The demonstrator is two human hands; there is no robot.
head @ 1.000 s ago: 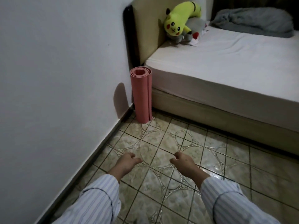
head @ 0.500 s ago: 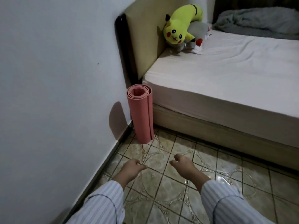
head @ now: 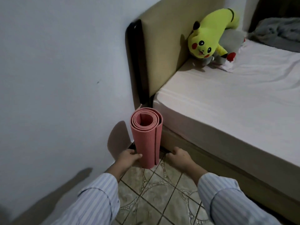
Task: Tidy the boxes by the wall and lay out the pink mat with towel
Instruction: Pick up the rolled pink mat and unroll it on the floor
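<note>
The left part of the frame is being filled by a plain white wall (head: 56, 70), shadows being cast on it lower down. Near lower centre, the rolled pink mat (head: 146, 138) is being stood upright on the tiled floor (head: 154, 197), tucked in the corner between wall and bed (head: 235, 111). The left hand (head: 128, 159) is being pressed against the mat's lower left side, thumb on the front, fingers wrapped behind, so kind of a half-clamped grip. Just right of the mat, the right hand (head: 180, 158) is being held loosely curled, apart from the roll, nothing in it. Upper right, a yellow plush toy (head: 211, 34) is being propped against the tan headboard (head: 162, 46), a grey blanket (head: 279, 31) being bunched at the far edge.
</note>
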